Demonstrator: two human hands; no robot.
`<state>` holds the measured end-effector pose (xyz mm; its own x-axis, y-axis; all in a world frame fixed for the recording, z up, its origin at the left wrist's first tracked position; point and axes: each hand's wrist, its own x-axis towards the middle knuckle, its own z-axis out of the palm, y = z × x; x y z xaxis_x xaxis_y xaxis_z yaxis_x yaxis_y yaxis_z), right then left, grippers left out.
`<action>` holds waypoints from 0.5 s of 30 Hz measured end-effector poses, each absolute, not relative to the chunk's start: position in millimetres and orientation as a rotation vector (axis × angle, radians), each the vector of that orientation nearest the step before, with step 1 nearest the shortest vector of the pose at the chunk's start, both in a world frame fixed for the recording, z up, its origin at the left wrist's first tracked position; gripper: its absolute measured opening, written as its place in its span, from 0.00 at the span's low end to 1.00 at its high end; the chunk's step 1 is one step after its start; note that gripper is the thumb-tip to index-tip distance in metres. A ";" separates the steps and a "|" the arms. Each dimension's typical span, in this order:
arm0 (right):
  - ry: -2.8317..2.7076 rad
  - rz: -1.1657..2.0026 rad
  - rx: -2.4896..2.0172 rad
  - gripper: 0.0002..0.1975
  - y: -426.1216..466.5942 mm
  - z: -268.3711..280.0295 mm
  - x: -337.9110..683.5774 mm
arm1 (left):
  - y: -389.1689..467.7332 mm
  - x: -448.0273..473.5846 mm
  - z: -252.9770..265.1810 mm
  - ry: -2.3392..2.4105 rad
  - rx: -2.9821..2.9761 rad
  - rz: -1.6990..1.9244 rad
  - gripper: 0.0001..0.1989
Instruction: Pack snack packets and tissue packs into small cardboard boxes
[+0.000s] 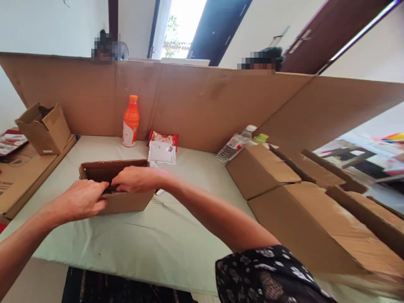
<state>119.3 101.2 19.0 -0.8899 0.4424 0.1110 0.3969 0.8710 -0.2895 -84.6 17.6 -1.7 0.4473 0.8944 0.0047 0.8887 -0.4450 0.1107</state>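
A small open cardboard box (129, 204) stands on the pale green cloth of the table, its dark inside facing up. My left hand (83, 198) is closed over the near rim at the box's left part, thumb on the outer face and index finger reaching over the edge. From the right, my right hand (134, 179) reaches across the opening with curled fingers at the same near rim, close to the left fingertips. Its fingertips dip partly out of sight inside. Behind the box lie a white packet (162, 152) and a red packet (164, 138); an orange bottle (131, 122) stands upright nearby.
A tall cardboard panel (195, 105) borders the table's far side. Several open cardboard boxes (303, 227) line the right, with a tilted clear bottle (236, 143) beside them. At left, another small box (47, 130) sits on a flat carton (31, 176). Two people are beyond the panel.
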 end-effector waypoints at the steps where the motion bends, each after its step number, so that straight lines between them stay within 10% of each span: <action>1: -2.782 0.496 -0.625 0.08 105.3 27.8 138.4 | 22.9 -86.0 -0.1 1.557 2.598 0.019 0.15; 10: -2.268 0.700 -1.822 0.10 188.3 -64.6 247.2 | 13.7 -85.3 -2.6 1.438 2.657 0.117 0.20; 15: -2.147 0.733 -2.029 0.28 203.3 -126.5 229.2 | 7.9 -79.6 -4.2 1.556 2.645 -0.041 0.25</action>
<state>229.2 203.3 -126.5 -0.1087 0.9618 -0.2511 0.9146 -0.0022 -0.4044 -79.6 7.9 -4.2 0.4860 0.8719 -0.0597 0.8738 -0.4837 0.0491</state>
